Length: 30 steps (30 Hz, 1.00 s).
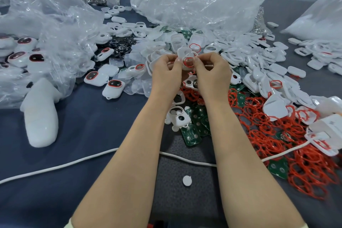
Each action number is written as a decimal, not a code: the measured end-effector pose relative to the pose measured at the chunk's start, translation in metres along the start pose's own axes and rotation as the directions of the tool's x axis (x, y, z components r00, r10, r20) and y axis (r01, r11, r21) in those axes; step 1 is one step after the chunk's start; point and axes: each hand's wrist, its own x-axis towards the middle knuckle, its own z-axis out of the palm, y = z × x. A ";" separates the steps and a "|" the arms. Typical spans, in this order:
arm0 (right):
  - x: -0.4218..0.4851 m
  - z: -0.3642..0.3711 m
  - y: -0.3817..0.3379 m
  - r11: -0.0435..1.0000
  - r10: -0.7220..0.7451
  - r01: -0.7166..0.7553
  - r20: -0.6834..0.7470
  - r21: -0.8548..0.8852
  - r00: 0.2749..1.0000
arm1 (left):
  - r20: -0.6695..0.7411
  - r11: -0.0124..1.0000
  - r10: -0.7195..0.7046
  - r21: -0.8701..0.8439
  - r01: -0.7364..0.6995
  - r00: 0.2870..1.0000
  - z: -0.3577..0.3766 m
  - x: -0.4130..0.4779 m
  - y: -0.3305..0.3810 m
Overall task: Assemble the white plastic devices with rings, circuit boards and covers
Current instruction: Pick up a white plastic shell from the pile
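Mid-batch. Above the table (83, 126), left hand (166, 69) and right hand (212, 70) meet. The fingers (203, 57) of both are curled, pinching one white shell (183, 52) between them. A red ring (187, 61) sits at its opening; we judge it is being seated.

Done: a few finished devices (113, 89) lie to our left.

Left: heaps of loose shells (249, 57), spare rings (273, 127) and green circuit boards (196, 122). Most of the work remains, we reckon.

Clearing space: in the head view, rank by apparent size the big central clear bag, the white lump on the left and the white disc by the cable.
1. clear bag
2. white lump
3. white disc, smallest despite nearest the camera
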 end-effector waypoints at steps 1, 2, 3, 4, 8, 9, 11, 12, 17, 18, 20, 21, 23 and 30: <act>0.000 0.000 0.000 1.000 0.001 -0.001 -0.005 0.001 1.000 | 0.003 1.000 0.012 0.010 -0.012 1.000 0.001 0.000 0.000; 0.000 0.000 0.000 1.000 0.003 -0.003 -0.009 0.002 1.000 | 0.005 1.000 0.022 0.021 -0.022 1.000 0.001 0.000 0.000; 0.001 0.000 0.000 1.000 0.005 -0.005 -0.013 0.003 1.000 | 0.008 0.999 0.032 0.037 -0.032 0.999 0.002 0.000 0.000; 0.001 0.001 0.000 1.000 0.008 -0.008 -0.014 0.002 1.000 | 0.009 0.998 0.041 0.056 -0.041 0.999 0.002 0.000 0.000; 0.002 0.000 -0.001 0.999 0.042 -0.042 0.006 0.026 0.999 | 0.000 0.994 0.046 0.099 -0.046 0.999 0.002 0.000 -0.001; 0.002 0.000 -0.001 0.998 0.049 -0.049 0.010 0.037 0.999 | -0.003 0.994 0.048 0.102 -0.047 0.999 0.002 0.000 -0.001; 0.002 0.000 -0.001 0.999 0.044 -0.045 0.006 0.029 0.999 | 0.001 0.994 0.050 0.097 -0.049 0.999 0.002 -0.001 0.000; 0.002 0.000 -0.001 0.999 0.040 -0.040 0.000 0.019 0.999 | 0.005 0.995 0.048 0.091 -0.048 0.999 0.002 -0.001 0.000; 0.000 0.001 -0.002 1.000 0.001 -0.001 -0.007 -0.024 1.000 | 0.020 0.993 0.052 0.101 -0.054 0.998 0.001 -0.003 0.000; 0.000 0.001 -0.002 0.999 -0.011 0.011 -0.004 -0.041 1.000 | 0.020 0.992 0.058 0.112 -0.060 0.998 0.001 -0.003 0.000; -0.001 0.001 -0.002 0.998 -0.021 0.021 -0.007 -0.056 1.000 | 0.023 0.989 0.064 0.131 -0.067 0.998 0.000 -0.004 0.000; -0.001 0.001 -0.003 0.998 -0.024 0.024 -0.012 -0.062 1.000 | 0.027 0.987 0.066 0.143 -0.069 0.997 0.001 -0.005 0.001; -0.002 0.002 -0.003 0.996 -0.033 0.031 -0.020 -0.084 0.999 | 0.030 0.980 0.069 0.183 -0.073 0.997 0.001 -0.005 0.001; -0.003 0.003 -0.004 0.994 -0.044 0.043 -0.010 -0.104 0.999 | 0.031 0.984 0.038 0.175 -0.043 0.999 0.000 -0.005 0.001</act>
